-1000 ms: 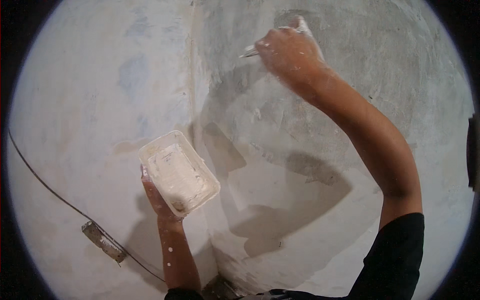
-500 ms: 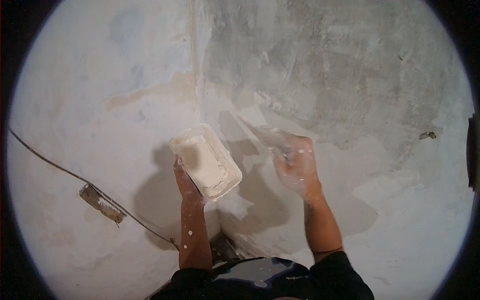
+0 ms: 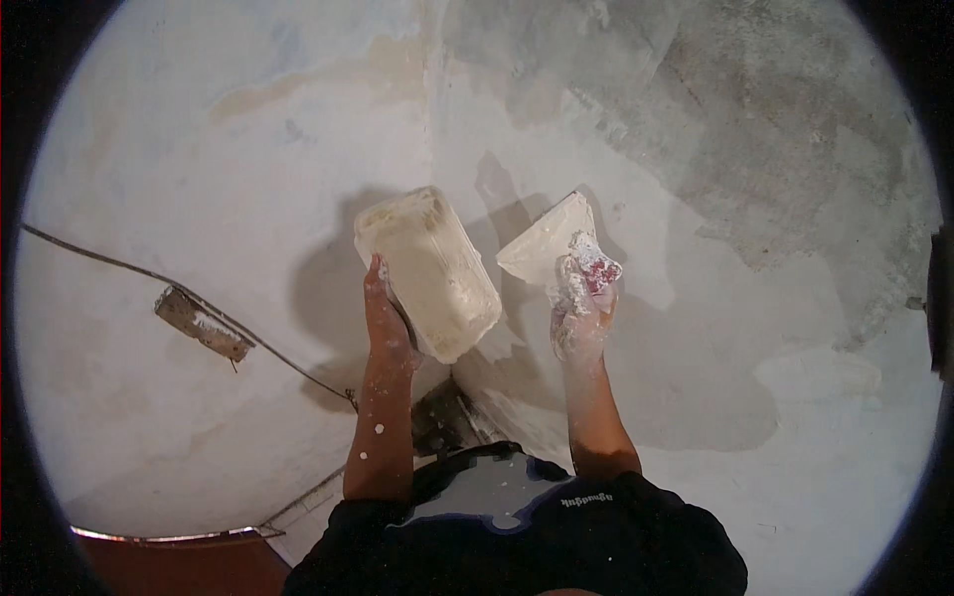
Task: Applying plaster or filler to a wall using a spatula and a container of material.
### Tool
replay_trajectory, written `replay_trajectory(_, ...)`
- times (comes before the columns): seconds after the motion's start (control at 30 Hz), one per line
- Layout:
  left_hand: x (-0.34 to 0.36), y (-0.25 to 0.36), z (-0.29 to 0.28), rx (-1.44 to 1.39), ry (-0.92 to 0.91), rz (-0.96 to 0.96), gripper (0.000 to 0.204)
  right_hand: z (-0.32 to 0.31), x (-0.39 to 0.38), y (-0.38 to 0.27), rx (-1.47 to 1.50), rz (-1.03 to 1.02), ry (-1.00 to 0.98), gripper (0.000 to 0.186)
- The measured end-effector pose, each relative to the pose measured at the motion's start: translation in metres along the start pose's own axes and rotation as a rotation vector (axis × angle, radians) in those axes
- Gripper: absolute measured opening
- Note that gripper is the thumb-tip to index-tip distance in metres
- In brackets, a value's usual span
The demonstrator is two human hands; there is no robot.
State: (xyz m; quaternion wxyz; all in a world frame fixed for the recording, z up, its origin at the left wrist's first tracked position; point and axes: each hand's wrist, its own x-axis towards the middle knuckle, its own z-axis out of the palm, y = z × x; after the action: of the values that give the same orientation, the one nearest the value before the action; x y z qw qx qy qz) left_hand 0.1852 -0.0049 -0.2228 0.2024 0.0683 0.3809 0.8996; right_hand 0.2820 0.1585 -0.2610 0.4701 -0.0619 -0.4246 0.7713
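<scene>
My left hand (image 3: 383,313) is closed along the left side of a cream rectangular plastic tub (image 3: 432,273) coated with pale paste. To the tub's right, my right hand (image 3: 586,308) grips the handle of a putty knife (image 3: 542,238), whose reddish handle is smeared with white paste. Its wide blade points up and left, covered in the same paste, a little apart from the tub. White flecks and smears cover both hands and my left forearm.
Two plastered walls meet at a vertical corner (image 3: 429,119); the right has a grey patch (image 3: 755,149). A dark cable (image 3: 119,263) crosses the left wall beside a rough rectangular recess (image 3: 199,323). A reddish-brown surface (image 3: 169,566) shows at lower left.
My right hand has come down from high on the right wall beside the tub. My left hand and the tub have moved up and rightward in view, which has also shifted.
</scene>
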Motion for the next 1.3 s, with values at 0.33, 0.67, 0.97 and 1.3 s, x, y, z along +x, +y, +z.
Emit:
replay_trajectory(0.33,-0.012,-0.003,0.031,0.120,0.121,0.073,0.063,-0.003,0.003,-0.001,0.076,0.071,-0.046,0.031)
replay_trajectory(0.67,0.000,-0.030,0.023,-0.020,0.052,0.136,0.056,-0.020,0.002,-0.006,-0.132,0.209,-0.129,0.028)
replay_trajectory(0.97,0.004,-0.039,0.014,-0.085,-0.045,0.167,0.050,-0.045,-0.008,0.045,-0.971,-0.656,-0.410,0.014)
replay_trajectory(1.3,-0.004,-0.034,0.021,-0.064,0.028,0.060,0.059,-0.064,-0.016,0.035,-1.039,-0.503,-0.637,0.043)
